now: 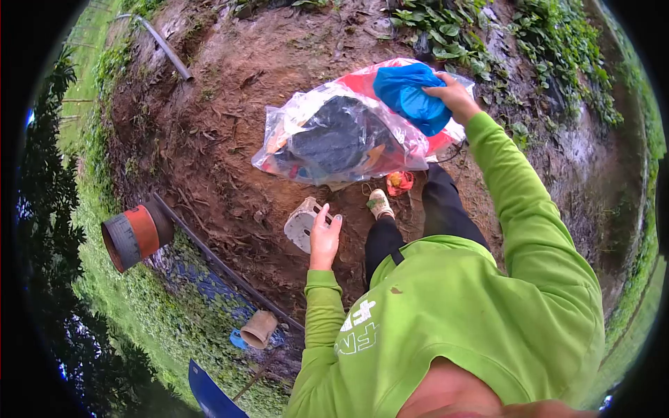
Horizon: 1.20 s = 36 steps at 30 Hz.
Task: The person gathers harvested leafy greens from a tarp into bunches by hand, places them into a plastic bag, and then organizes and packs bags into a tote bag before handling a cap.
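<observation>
1. Head view: muddy ground (pixel 209 97) outdoors, edged by green plants (pixel 564 56).
2. Your right hand (pixel 456 99) is closed on a blue bag (pixel 410 89), slanting upper left to lower right.
3. Below it, a clear bag (pixel 334 139) stretches crosswise before you.
4. Your left hand (pixel 324 240), half open, looks empty near white plastic (pixel 297 226).

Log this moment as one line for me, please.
right hand: gripping blue bag | left hand: open at white object, contact unclear | clear bag: dark bundle inside | ground: brown, muddy
</observation>
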Each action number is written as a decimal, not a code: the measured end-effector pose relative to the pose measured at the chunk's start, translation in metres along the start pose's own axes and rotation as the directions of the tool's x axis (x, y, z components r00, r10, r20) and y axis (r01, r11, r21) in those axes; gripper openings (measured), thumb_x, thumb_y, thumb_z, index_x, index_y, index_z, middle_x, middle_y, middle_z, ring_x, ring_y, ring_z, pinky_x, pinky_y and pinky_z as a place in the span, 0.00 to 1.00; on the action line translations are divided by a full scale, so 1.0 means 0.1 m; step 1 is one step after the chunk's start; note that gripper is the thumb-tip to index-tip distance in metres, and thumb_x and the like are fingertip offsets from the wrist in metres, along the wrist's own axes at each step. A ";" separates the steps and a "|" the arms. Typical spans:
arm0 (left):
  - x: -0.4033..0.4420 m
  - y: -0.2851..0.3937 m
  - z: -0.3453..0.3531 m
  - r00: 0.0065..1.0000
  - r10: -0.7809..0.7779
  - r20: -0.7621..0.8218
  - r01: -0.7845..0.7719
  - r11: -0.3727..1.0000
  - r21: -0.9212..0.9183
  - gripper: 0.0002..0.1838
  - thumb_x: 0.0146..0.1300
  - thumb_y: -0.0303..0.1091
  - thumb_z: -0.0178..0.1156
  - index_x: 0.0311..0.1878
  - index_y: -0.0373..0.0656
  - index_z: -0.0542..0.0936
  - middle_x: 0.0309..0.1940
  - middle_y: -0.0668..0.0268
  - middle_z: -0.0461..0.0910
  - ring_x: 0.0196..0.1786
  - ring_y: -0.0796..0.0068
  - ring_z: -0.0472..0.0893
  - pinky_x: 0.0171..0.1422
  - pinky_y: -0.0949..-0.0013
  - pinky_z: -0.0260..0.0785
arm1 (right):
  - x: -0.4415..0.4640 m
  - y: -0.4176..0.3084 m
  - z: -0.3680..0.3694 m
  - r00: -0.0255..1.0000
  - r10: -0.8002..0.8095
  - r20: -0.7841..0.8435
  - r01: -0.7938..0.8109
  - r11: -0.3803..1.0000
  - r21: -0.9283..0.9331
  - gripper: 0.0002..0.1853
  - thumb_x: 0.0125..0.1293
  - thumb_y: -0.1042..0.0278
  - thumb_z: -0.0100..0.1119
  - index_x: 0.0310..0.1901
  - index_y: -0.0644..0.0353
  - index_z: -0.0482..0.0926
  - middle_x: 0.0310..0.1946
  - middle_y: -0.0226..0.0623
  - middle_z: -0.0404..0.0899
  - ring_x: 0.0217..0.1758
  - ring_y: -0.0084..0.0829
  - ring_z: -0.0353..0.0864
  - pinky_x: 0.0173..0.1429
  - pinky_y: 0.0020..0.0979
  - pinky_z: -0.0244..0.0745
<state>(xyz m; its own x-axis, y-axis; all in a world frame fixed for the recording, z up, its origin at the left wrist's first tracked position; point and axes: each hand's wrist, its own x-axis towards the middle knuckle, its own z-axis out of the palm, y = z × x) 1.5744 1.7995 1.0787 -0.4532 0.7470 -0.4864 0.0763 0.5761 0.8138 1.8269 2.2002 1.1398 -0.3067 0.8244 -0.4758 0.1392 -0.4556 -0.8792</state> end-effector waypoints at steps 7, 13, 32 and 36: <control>0.11 0.25 0.39 0.982 -0.097 -0.162 0.094 0.995 -0.022 0.30 0.68 0.37 0.66 0.69 0.33 0.73 0.69 0.48 0.72 0.72 0.59 0.71 0.76 0.62 0.60 | -0.45 -0.51 -1.73 0.999 0.017 -0.029 -0.007 0.953 0.304 0.23 0.70 0.74 0.60 0.66 0.64 0.70 0.54 0.39 0.82 0.50 0.30 0.86 0.57 0.32 0.83; 0.68 1.01 1.25 0.964 0.132 -0.230 0.017 0.836 0.549 0.33 0.63 0.43 0.66 0.71 0.44 0.73 0.75 0.41 0.61 0.78 0.36 0.56 0.81 0.44 0.48 | -0.20 0.85 -4.77 0.898 0.020 -0.439 -0.153 0.951 -0.270 0.26 0.62 0.72 0.67 0.62 0.64 0.75 0.53 0.40 0.84 0.53 0.34 0.84 0.58 0.37 0.78; 1.82 1.95 3.19 0.864 0.500 0.062 -0.376 0.559 0.739 0.06 0.63 0.37 0.62 0.38 0.49 0.86 0.63 0.58 0.79 0.75 0.50 0.66 0.79 0.34 0.48 | 0.16 1.22 -5.27 0.886 -0.010 -0.464 -0.420 0.410 -0.810 0.26 0.52 0.71 0.73 0.54 0.53 0.77 0.47 0.46 0.86 0.53 0.47 0.85 0.59 0.43 0.77; 1.48 2.09 2.84 0.819 0.571 -0.062 -0.420 0.670 0.612 0.03 0.60 0.28 0.64 0.38 0.45 0.83 0.62 0.57 0.79 0.73 0.49 0.68 0.78 0.48 0.58 | 0.40 1.08 -5.03 0.911 -0.013 -0.412 -0.374 0.396 -0.839 0.25 0.50 0.73 0.73 0.53 0.53 0.77 0.46 0.47 0.86 0.52 0.46 0.85 0.57 0.42 0.78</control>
<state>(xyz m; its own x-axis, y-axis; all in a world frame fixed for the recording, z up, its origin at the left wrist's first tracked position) 1.7760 2.1250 1.0866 -0.3828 0.9198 0.0858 0.7851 0.2749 0.5550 2.3034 2.3533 1.0128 0.1069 0.8955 -0.4320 0.9594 -0.2070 -0.1917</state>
